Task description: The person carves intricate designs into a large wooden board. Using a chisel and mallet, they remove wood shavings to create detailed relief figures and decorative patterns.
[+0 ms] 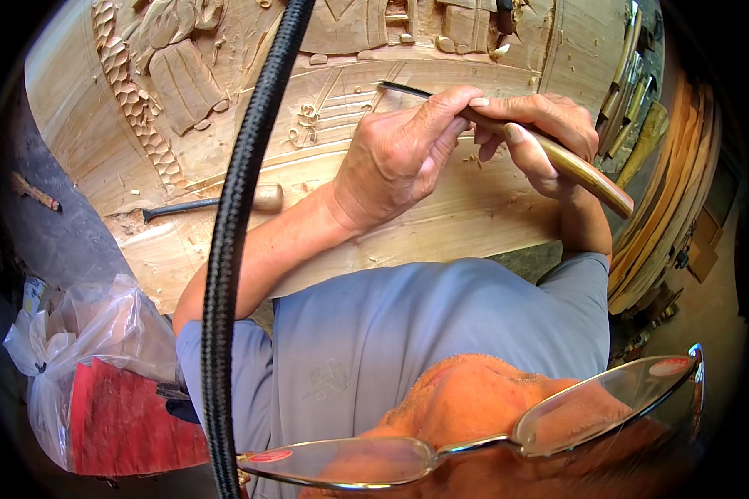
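A carving gouge with a wooden handle lies slantwise across both my hands, its dark metal blade pointing to the upper left. My left hand is closed round the front of the tool near the blade. Behind it, my right hand grips the handle, whose butt sticks out to the lower right. The blade's tip meets the carved wooden panel at a patch of parallel grooves. Curled shavings sit at the left of those grooves.
A second chisel rests on the panel at left, near my left forearm. Carved relief shapes cover the panel's far part. Several hand tools lie at the right, beside stacked curved boards. A black braided cable crosses the view; a plastic bag is lower left.
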The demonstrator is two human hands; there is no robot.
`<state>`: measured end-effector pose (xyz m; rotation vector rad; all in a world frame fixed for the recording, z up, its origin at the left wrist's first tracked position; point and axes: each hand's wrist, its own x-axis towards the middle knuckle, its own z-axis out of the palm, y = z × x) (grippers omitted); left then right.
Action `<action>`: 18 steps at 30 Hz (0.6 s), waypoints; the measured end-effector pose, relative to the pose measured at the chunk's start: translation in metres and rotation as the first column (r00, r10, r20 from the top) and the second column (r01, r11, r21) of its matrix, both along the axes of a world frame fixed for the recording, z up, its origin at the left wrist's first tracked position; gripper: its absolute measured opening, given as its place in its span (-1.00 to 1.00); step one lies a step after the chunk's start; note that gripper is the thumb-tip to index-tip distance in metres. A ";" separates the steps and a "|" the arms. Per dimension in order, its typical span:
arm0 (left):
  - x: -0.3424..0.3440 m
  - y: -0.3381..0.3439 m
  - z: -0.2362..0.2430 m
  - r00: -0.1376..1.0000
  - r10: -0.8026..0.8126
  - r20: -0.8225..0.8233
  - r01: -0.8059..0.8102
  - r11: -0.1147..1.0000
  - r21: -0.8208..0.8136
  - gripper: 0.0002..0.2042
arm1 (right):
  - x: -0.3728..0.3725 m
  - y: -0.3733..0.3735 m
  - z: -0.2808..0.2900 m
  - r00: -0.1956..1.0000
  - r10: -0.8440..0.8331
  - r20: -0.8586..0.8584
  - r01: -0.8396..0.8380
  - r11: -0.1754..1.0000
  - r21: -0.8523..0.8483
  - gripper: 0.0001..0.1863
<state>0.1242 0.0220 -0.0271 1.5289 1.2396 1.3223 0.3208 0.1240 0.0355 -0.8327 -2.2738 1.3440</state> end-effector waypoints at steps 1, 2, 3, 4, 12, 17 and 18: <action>0.000 0.000 -0.001 1.000 0.000 -0.002 0.000 1.000 -0.004 -0.62 | -0.001 0.000 0.002 1.000 0.000 -0.002 0.000 1.000 -0.002 -0.73; 0.000 -0.001 -0.002 1.000 -0.001 -0.004 0.001 1.000 -0.007 -0.62 | -0.003 0.000 0.004 1.000 0.002 0.007 -0.002 1.000 0.009 -0.73; 0.000 -0.001 -0.002 1.000 -0.002 -0.006 0.002 1.000 -0.011 -0.62 | -0.005 0.000 0.006 1.000 0.003 0.016 -0.003 1.000 0.020 -0.73; 0.000 -0.001 -0.002 1.000 0.001 0.003 -0.001 1.000 -0.008 -0.63 | -0.006 0.000 0.009 1.000 0.004 0.024 -0.005 1.000 0.030 -0.73; 0.003 0.001 0.004 0.999 0.021 0.046 -0.020 0.999 -0.028 -0.65 | -0.002 -0.002 0.003 1.000 -0.001 0.003 0.001 1.000 0.007 -0.77; 0.003 -0.002 -0.001 1.000 0.004 0.021 -0.002 0.996 -0.086 -0.66 | -0.001 0.002 -0.002 1.000 0.026 -0.009 -0.026 1.000 0.005 -0.74; 0.003 -0.003 0.000 1.000 0.002 0.025 0.001 0.995 -0.104 -0.66 | -0.001 0.001 -0.002 1.000 0.017 -0.009 -0.017 1.000 -0.004 -0.74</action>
